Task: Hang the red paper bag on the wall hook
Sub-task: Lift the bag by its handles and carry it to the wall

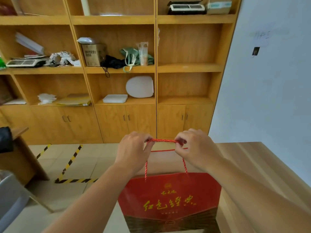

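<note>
A red paper bag [170, 199] with gold writing hangs low in the middle of the view, held up by its red rope handles [162, 140]. My left hand [133, 152] pinches the left end of the ropes, and my right hand [196, 147] pinches the right end, so the ropes stretch taut between them. A small dark wall hook [255, 51] is fixed high on the pale wall at the right, well above and to the right of the bag.
A tall wooden shelf unit [117, 69] with boxes, bags and white items fills the back. A light wooden table [244, 165] runs along the right wall. Yellow-black tape [70, 163] marks the tiled floor. A wooden desk [20, 157] stands at the left.
</note>
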A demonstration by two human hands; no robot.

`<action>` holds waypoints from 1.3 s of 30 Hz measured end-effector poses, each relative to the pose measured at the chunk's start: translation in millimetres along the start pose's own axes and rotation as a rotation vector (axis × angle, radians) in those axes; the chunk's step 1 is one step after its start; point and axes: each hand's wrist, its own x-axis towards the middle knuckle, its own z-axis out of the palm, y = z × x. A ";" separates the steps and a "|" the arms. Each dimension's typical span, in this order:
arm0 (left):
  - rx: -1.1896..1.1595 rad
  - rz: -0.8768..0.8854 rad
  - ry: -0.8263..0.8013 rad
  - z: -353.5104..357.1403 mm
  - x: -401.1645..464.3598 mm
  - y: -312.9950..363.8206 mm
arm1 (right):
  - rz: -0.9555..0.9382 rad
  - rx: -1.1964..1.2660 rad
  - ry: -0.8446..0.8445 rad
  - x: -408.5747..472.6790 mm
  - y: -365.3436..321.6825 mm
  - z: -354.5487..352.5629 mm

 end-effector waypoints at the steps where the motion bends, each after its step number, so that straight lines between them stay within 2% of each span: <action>1: -0.007 0.002 0.003 6.0 13.0 -11.7 | 0.011 0.006 0.000 13.8 3.9 10.1; 6: -0.074 -0.035 -0.025 37.0 74.0 -66.7 | 0.073 0.009 -0.037 80.8 26.0 56.6; 12: -0.088 -0.001 -0.044 77.3 183.5 -122.7 | 0.128 -0.004 -0.030 184.2 68.8 99.8; 22: -0.044 0.012 -0.023 182.5 359.7 -184.2 | 0.150 0.051 -0.006 347.8 195.9 181.6; 25: -0.043 -0.024 -0.053 208.1 411.9 -198.9 | 0.143 0.058 -0.020 395.9 231.1 194.6; 39: -0.089 0.028 -0.036 323.5 640.7 -277.3 | 0.139 -0.027 0.015 611.7 364.0 258.5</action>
